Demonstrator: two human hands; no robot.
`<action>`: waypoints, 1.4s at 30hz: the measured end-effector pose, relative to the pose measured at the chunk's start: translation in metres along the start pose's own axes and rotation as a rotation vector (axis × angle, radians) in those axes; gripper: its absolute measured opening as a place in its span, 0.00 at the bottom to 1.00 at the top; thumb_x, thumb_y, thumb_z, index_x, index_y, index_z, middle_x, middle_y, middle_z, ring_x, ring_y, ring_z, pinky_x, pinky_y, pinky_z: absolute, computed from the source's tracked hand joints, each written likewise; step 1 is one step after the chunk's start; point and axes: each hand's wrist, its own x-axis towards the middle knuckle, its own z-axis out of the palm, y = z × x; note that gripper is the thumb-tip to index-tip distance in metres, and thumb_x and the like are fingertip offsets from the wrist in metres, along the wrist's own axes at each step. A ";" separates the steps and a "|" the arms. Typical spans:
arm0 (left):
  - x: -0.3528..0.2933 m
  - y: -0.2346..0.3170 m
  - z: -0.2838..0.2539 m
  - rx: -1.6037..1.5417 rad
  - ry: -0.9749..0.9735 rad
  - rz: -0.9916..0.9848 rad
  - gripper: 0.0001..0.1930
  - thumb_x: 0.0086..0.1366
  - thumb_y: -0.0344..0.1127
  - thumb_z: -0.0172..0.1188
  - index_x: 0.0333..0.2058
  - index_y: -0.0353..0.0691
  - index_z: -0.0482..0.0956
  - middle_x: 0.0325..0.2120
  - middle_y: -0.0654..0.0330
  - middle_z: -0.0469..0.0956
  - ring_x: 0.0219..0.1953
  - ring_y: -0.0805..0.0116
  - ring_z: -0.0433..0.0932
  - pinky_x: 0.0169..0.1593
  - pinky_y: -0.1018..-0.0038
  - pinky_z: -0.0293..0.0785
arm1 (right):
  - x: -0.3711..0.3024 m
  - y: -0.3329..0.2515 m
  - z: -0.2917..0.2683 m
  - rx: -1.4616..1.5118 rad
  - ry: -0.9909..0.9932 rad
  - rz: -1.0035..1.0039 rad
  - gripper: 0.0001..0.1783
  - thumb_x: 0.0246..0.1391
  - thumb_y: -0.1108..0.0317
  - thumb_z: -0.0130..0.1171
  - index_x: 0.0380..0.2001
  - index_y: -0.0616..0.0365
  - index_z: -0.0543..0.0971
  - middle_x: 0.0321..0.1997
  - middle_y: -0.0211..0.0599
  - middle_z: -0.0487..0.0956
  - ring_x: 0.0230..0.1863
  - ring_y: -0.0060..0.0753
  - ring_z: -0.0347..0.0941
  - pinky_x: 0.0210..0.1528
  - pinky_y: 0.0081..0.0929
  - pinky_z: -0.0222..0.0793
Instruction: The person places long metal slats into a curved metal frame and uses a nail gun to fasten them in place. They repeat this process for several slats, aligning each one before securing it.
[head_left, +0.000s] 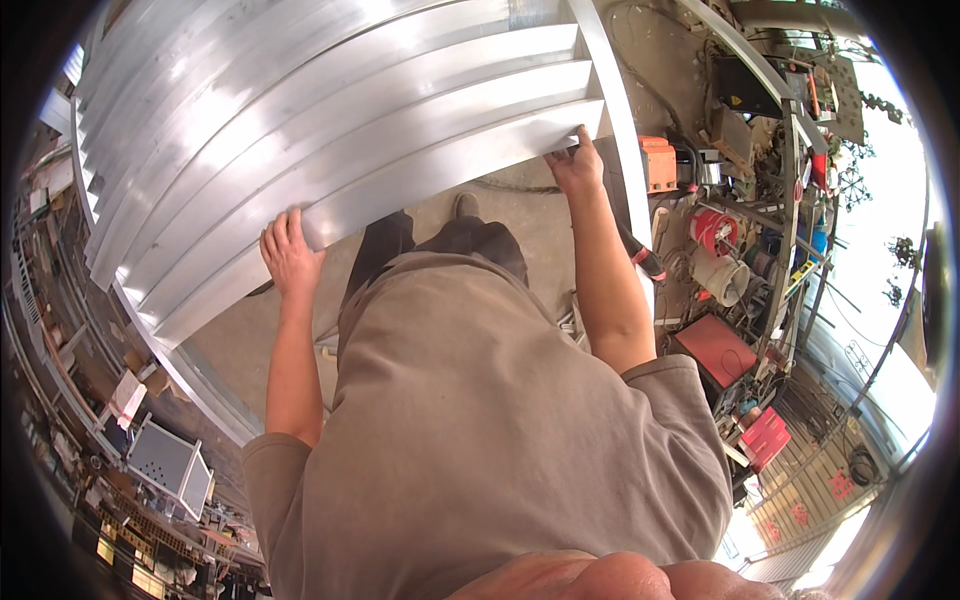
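Note:
A large frame of shiny silver metal slats lies in front of me, the slats overlapping like a louvre. My left hand [291, 250] is closed over the edge of the nearest slat [420, 185], its fingers bent on the upper face. Near that slat's right end, my right hand [577, 165] grips the edge with the thumb on top and the fingers partly hidden below. The slat's right end lies beside the pale right side rail [622, 130]. On the left, the slats run to the left side rail [195, 380].
An orange machine [658, 165] stands beyond the right rail. A black handle with a red band [648, 264] lies by that rail. Further right are a red bucket [713, 231], a reddish box [716, 352] and cluttered racks. At lower left stands a grey perforated cabinet [170, 464].

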 end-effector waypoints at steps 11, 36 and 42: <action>-0.001 -0.001 0.002 0.022 0.012 0.009 0.51 0.40 0.40 0.84 0.65 0.52 0.67 0.61 0.60 0.69 0.66 0.55 0.66 0.73 0.54 0.58 | -0.021 -0.019 0.019 0.475 0.100 0.159 0.29 0.73 0.59 0.54 0.68 0.63 0.63 0.69 0.47 0.66 0.69 0.54 0.64 0.70 0.63 0.67; 0.001 -0.002 0.004 0.022 -0.006 -0.006 0.52 0.39 0.40 0.84 0.65 0.52 0.67 0.61 0.60 0.69 0.67 0.55 0.65 0.74 0.54 0.58 | 0.001 -0.001 0.001 0.442 0.008 0.154 0.26 0.75 0.58 0.51 0.67 0.61 0.64 0.69 0.44 0.65 0.68 0.51 0.64 0.71 0.65 0.65; 0.001 -0.003 0.005 0.023 -0.009 -0.003 0.51 0.39 0.39 0.84 0.65 0.52 0.68 0.61 0.60 0.69 0.66 0.55 0.66 0.74 0.54 0.58 | -0.022 -0.020 0.020 0.517 0.049 0.186 0.26 0.75 0.58 0.52 0.67 0.61 0.64 0.69 0.44 0.65 0.68 0.51 0.64 0.71 0.65 0.66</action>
